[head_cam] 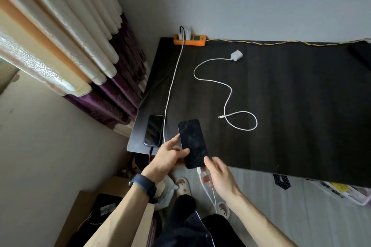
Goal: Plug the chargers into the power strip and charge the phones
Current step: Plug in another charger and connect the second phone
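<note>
held phone (192, 143): being held dark screen up, tilted, just above the near left part of the table, with its lower end hanging past the table edge.
left hand (170, 156): gripping the held phone by its left side, thumb lying across the screen edge, fingers curling underneath.
right hand (218, 176): sitting at the phone's lower end, thumb touching the bottom corner, fingers pinching the long white cable just below the white plug (198, 170), which is sitting in the phone's port.
long white cable (170, 90): running from the power strip down the left part of the table, dropping over the near edge and looping up to the plug.
power strip (195, 40): lying orange at the far edge of the table against the wall, carrying two white chargers (185, 33) at its left end.
second phone (153, 130): lying flat at the near left corner, screen up, a dark lead leaving its near end.
loose charger (236, 55): lying unplugged near the strip, its cable (226, 98) snaking towards the near side.
table (291, 106): dark topped, standing beside a cream and purple curtain (60, 36).
</note>
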